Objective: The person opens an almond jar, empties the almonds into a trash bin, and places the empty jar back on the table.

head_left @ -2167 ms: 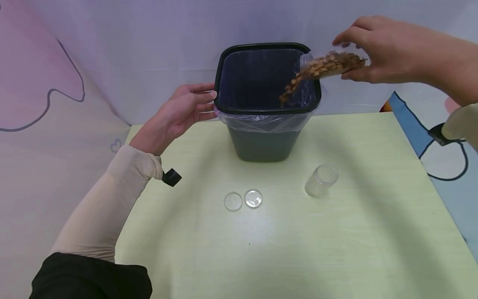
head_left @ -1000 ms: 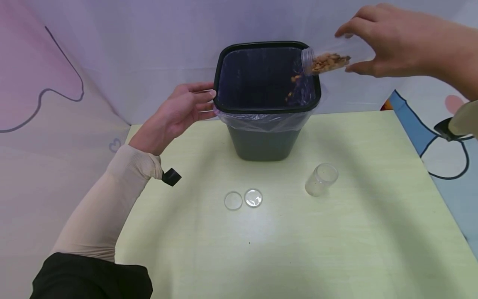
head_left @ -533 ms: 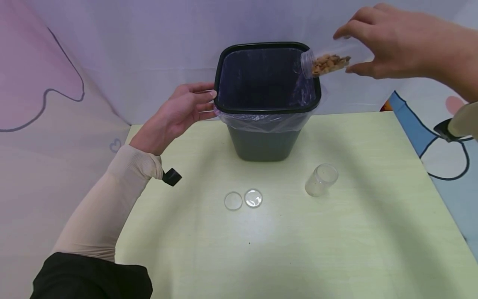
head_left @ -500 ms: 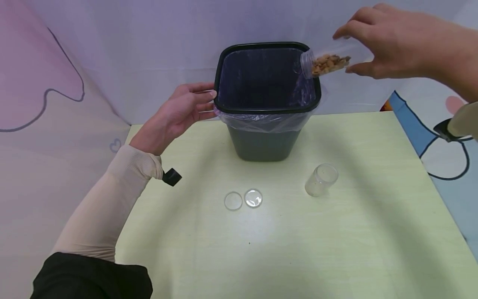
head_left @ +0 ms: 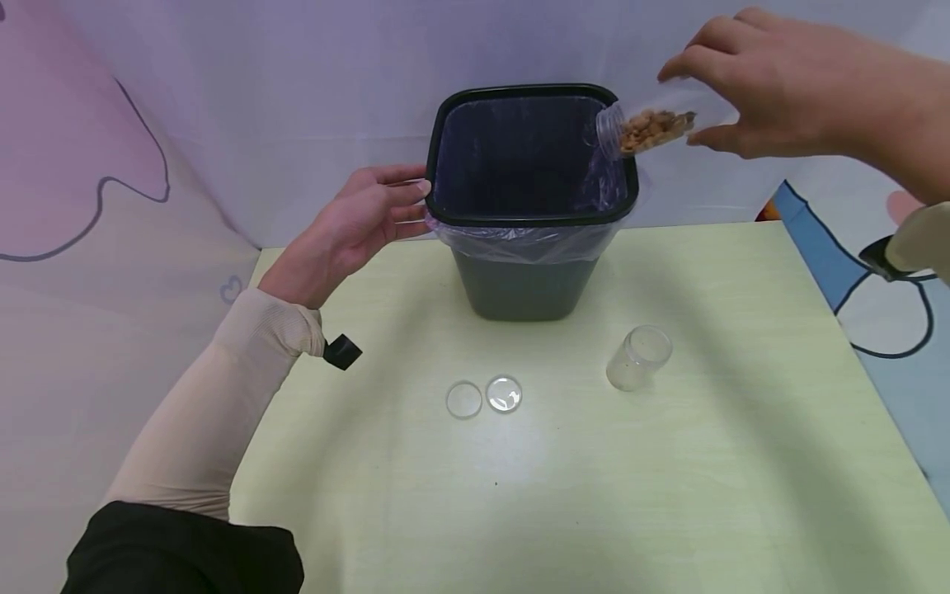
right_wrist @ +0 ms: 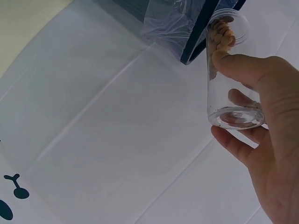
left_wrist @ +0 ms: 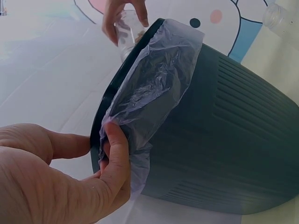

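Note:
A dark trash bin with a clear plastic liner stands at the table's back. My left hand pinches its left rim, thumb and fingers on opposite sides in the left wrist view, where the fingers touch the liner. At the right rim, my right hand holds a clear jar tilted nearly flat, mouth over the bin. Small brown pieces, like nuts or kibble, lie along its lower side. In the right wrist view, thumb and fingers grip the jar near its base.
A second clear jar, uncapped, stands on the pale table right of centre. Two round clear lids, one left lid and one right lid, lie side by side before the bin. A white curtain hangs close behind.
Brown pieces were pouring from the jar into the bin; the flow has stopped, with a smaller amount left inside. My right hand has shifted slightly; my left hand has kept its place.

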### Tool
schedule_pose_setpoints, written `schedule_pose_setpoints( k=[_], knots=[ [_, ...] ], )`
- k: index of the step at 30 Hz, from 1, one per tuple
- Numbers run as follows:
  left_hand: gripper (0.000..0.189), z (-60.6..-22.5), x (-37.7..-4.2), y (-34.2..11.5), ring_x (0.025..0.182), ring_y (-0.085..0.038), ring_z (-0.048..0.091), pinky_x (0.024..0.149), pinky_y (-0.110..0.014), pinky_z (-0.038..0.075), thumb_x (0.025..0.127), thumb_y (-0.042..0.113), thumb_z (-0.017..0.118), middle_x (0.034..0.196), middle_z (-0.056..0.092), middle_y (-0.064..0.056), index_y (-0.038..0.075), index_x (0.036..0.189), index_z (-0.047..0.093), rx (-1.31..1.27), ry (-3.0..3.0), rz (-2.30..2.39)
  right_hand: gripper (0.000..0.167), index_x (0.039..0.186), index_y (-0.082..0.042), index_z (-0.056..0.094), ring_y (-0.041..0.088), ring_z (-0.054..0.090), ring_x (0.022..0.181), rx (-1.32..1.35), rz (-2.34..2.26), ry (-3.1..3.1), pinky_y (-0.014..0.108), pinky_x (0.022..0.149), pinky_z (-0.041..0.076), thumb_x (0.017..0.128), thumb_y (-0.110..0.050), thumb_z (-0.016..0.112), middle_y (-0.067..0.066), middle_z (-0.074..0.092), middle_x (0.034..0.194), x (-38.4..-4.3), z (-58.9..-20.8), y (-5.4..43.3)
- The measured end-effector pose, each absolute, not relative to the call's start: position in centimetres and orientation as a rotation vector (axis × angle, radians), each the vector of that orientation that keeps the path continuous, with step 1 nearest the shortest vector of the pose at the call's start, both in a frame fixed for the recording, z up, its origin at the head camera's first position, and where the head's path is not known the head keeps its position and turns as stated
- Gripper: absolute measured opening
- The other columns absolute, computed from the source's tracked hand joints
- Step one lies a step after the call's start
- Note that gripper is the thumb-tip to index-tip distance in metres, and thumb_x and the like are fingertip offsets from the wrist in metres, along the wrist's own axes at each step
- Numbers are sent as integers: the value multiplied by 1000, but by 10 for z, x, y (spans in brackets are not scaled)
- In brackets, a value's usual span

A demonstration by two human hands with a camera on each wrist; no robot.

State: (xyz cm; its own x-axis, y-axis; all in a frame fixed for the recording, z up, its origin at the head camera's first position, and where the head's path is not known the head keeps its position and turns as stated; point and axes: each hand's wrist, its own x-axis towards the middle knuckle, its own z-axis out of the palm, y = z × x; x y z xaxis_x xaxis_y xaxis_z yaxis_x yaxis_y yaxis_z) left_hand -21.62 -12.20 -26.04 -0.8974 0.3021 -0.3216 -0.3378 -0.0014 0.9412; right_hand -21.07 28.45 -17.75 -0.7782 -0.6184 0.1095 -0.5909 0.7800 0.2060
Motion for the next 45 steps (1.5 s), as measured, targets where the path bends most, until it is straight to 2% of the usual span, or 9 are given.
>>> schedule_pose_setpoints(
  k=[10, 25, 36, 45],
  knots=[
    [56, -260, -216, -121, 95, -17, 60, 86, -24, 59, 107, 10, 56, 129, 58, -6, 7, 160, 38, -41, 1844, 1954, 74, 142, 7, 47, 52, 39, 125, 964, -264, -2789, 70, 102, 47, 79, 6, 85, 36, 45, 139, -211, -176, 284],
    [55, -260, -216, -121, 95, -19, 61, 84, -24, 60, 107, 8, 56, 127, 59, -6, 7, 159, 39, -48, 1831, 1976, 75, 142, 7, 49, 53, 41, 119, 990, -284, -2741, 69, 99, 50, 76, 8, 86, 37, 46, 139, -210, -175, 283],
    [55, -260, -217, -121, 92, -16, 61, 85, -24, 59, 107, 10, 56, 127, 59, -5, 8, 159, 40, -39, 1831, 1968, 76, 143, 5, 49, 53, 43, 121, 1023, -331, -2707, 68, 101, 49, 76, 7, 86, 36, 46, 140, -211, -172, 280],
    [53, -258, -216, -122, 91, -16, 62, 84, -25, 59, 107, 8, 55, 122, 62, -4, 7, 158, 42, -30, 1811, 1982, 79, 145, 3, 47, 51, 38, 128, 1060, -401, -2633, 68, 105, 46, 76, 9, 85, 35, 45, 140, -210, -170, 273]
  ],
)
